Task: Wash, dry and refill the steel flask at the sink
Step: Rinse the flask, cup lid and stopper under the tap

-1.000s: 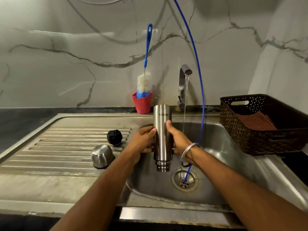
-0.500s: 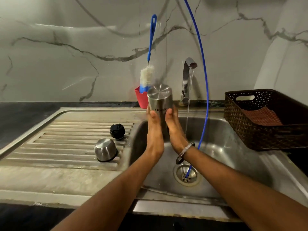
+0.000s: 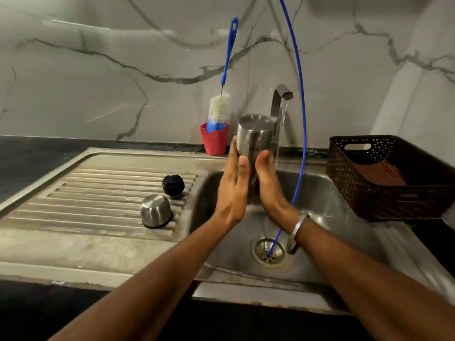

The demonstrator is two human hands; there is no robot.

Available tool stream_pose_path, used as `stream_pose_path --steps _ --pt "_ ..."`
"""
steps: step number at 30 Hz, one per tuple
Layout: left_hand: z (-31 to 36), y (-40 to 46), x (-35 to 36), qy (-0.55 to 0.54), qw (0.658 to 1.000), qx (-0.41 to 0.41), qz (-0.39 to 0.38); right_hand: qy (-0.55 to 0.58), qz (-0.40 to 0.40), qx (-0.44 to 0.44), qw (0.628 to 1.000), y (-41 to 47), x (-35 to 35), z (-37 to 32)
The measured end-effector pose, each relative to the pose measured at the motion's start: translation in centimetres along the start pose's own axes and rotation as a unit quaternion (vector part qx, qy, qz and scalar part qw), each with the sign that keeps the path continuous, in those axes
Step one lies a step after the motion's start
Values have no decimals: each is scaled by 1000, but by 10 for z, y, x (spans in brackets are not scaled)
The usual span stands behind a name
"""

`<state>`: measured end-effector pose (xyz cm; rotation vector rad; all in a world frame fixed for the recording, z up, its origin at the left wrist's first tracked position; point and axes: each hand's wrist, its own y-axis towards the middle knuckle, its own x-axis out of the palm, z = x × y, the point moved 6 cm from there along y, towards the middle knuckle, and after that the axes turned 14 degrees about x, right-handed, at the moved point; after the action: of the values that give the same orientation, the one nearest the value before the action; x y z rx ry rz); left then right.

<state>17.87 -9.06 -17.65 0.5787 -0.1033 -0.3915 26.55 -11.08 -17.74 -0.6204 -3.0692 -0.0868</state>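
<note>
The steel flask (image 3: 254, 141) is held above the sink (image 3: 327, 205), base up and neck down, pressed between two flat palms. The left hand (image 3: 232, 185) lies along its left side and the right hand (image 3: 268, 185) along its right side, fingers straight and pointing upward, so each grip is a flat press against the flask and not a curled hold. The lower part of the flask is hidden between the palms. The tap (image 3: 280, 99) stands just behind the flask and runs a thin stream of water (image 3: 280, 134) down the flask's right side. On the ribbed drainboard left of the sink rest a steel cup (image 3: 155, 210), mouth down, and just behind it a black stopper (image 3: 173, 186). A red cup (image 3: 214, 138) with a bottle brush (image 3: 222, 104) stands behind the sink's left corner. A blue tube (image 3: 301, 119) drops into the sink drain (image 3: 268, 252). A dark woven basket (image 3: 384, 193) sits on the counter right of the sink.
</note>
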Motion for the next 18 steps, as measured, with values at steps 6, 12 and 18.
stream_pose_path --steps 6,12,18 --pt "-43 3 -24 71 995 -47 -59 2 -67 106 992 7 0 27" --pt "-53 9 -37 53 992 -89 -71 -24 -101 167 980 12 -15 33" --pt "-21 17 -41 93 992 34 -76 -57 -54 -8 997 5 -3 10"
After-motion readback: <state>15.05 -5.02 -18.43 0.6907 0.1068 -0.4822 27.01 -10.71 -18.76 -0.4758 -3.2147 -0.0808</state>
